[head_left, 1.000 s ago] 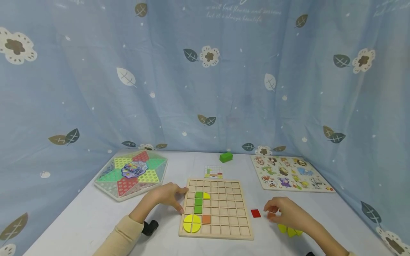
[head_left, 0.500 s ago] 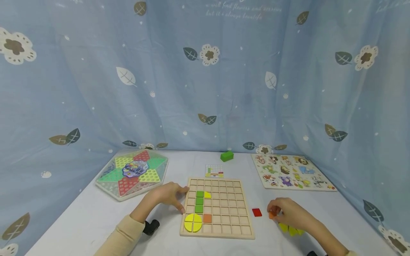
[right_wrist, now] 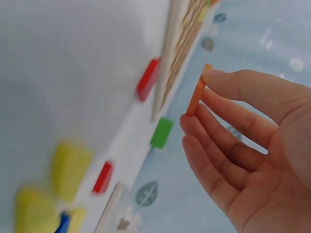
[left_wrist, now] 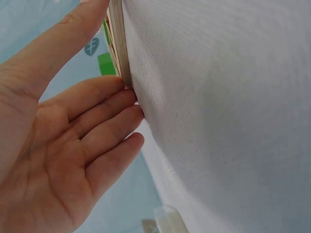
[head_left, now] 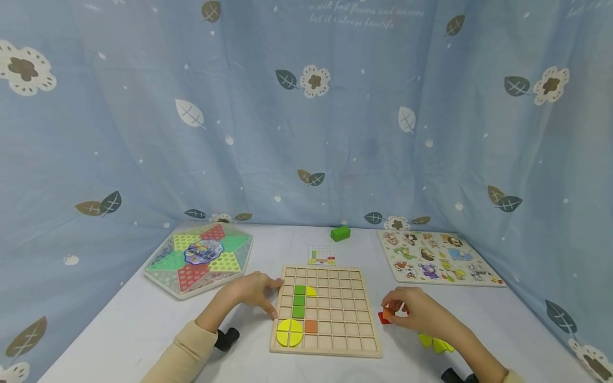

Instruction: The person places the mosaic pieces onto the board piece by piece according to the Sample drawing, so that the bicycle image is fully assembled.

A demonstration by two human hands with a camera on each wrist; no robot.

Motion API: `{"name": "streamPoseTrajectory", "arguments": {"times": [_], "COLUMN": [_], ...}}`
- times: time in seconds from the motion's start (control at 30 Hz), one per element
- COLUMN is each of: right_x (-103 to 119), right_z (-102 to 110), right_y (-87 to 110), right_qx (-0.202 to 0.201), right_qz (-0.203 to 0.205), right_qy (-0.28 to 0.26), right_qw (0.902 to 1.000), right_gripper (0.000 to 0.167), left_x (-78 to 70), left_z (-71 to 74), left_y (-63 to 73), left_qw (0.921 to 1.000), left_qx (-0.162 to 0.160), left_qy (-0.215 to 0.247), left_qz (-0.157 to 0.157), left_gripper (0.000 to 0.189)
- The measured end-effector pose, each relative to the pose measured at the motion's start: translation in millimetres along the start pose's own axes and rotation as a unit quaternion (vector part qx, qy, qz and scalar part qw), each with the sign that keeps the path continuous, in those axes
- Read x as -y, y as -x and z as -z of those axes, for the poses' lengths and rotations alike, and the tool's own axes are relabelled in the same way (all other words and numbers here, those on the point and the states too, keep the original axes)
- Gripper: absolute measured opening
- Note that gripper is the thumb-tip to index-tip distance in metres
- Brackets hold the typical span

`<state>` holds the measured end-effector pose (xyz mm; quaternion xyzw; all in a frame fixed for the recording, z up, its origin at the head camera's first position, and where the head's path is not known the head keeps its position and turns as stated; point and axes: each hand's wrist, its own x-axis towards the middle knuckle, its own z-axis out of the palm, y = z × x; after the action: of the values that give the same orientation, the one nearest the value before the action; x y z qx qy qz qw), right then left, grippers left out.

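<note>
In the head view my left hand (head_left: 254, 292) rests at the left edge of a wooden grid board (head_left: 342, 315), thumb and fingertips touching its side with the fingers fairly straight. On the board lie several green square tiles (head_left: 299, 300), a yellow quarter-circle tile (head_left: 311, 291), an orange square tile (head_left: 311, 326) and yellow quarters forming a circle (head_left: 289, 333). Right of the board, my right hand (head_left: 423, 314) pinches another orange square tile (right_wrist: 196, 94) between thumb and fingers. That tile overlaps a red tile (head_left: 383, 319) in the head view. Two red pieces (right_wrist: 148, 79) show in the right wrist view.
Yellow pieces (head_left: 436, 343) lie below the right forearm. Behind the board are a small pattern card (head_left: 322, 255) and a green block (head_left: 340, 233). A hexagonal game box (head_left: 203, 252) stands left, an animal puzzle board (head_left: 438, 258) right. A blue curtain (head_left: 306, 133) hangs behind.
My right hand has moved left with the orange tile, from beside the yellow pieces to over the red tile. The left hand stays at the board's edge.
</note>
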<state>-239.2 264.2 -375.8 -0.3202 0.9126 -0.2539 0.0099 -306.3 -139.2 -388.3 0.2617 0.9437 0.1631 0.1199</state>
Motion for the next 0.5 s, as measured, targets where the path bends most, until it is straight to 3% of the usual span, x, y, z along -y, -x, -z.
{"name": "streamPoseTrajectory", "arguments": {"times": [0.5], "right_x": [55.0], "right_z": [-2.0], "right_y": [-45.5], "right_qx": [-0.011], "right_qz": [0.091], "right_qy": [0.018], "right_qw": [0.9957], "right_gripper": [0.021], "left_x": [-0.1], "left_z": [0.5], "left_y": [-2.1], "left_qw": [1.0000], "left_qx": [0.002], "left_qy": [0.008], "left_qz": [-0.003], "left_gripper": [0.086]}}
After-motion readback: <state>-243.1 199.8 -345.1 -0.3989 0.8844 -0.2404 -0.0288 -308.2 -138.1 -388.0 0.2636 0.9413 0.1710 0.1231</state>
